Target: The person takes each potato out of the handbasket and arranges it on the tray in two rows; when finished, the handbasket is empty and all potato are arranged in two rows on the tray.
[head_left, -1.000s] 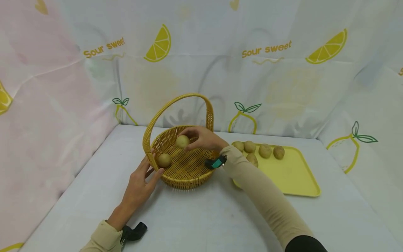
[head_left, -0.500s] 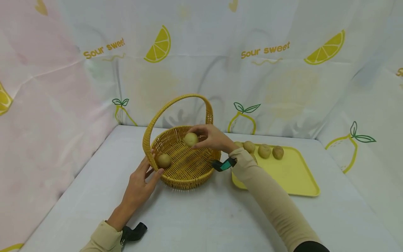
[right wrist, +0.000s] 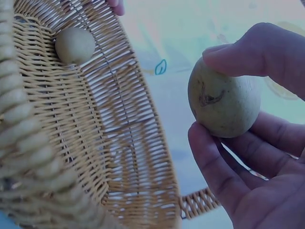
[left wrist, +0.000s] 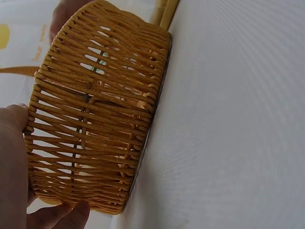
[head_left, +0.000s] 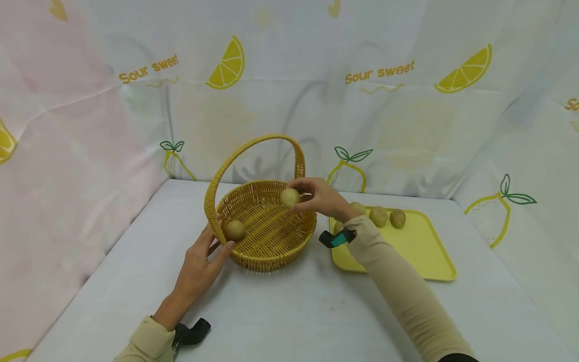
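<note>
A wicker basket [head_left: 271, 229] with a tall arched handle stands on the table, holding one potato [head_left: 234, 230] at its left side. My left hand [head_left: 196, 266] grips the basket's left rim, thumb at the near edge; the left wrist view shows fingers against the woven wall [left wrist: 90, 109]. Between thumb and fingertips my right hand [head_left: 323, 198] pinches another potato [head_left: 290, 198], above the basket's right side. A dark scar marks this held potato [right wrist: 224, 100] in the right wrist view.
Right of the basket lies a yellow tray [head_left: 407, 254] bearing several potatoes [head_left: 378, 216] along its far and left edges, partly hidden by my right arm. A printed lemon cloth [head_left: 271, 105] hangs behind the table [head_left: 280, 311].
My right hand has moved rightward with its potato, from over the basket's middle to its right side. The left hand and basket have stayed in place.
</note>
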`<state>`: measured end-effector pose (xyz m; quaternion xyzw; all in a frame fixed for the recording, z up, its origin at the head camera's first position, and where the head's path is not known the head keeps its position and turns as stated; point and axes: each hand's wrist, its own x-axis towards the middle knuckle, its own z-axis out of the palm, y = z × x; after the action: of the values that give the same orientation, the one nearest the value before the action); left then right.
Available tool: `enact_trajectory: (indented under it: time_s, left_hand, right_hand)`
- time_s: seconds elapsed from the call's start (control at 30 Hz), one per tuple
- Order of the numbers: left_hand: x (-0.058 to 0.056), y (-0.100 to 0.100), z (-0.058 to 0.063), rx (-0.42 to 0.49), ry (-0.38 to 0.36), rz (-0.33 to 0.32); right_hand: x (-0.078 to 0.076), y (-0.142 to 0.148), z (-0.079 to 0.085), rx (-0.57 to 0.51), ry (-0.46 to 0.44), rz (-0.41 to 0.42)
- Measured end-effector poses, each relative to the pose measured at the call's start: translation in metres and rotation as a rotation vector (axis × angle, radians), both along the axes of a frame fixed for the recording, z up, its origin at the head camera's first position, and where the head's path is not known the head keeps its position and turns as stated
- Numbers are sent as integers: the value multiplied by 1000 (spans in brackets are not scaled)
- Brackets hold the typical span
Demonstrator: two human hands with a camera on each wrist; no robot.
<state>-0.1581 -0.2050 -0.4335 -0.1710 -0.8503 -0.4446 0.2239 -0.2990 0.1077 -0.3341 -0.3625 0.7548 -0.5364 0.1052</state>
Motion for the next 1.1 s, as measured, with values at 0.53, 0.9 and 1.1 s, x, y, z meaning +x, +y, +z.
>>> enact_trajectory:
  time_s: [0.53,0.9,1.1]
  left_hand:
    - [0,0,-1,6,22,-4]
    - [4,-2,-1,-2,7,12]
    - [2,-1,-1,4,6,-6]
  right_hand:
    - [14,34,0,14,11,-104]
    - [23,56,-6,8,-28,-159]
    - [27,70,-4,8,-38,-213]
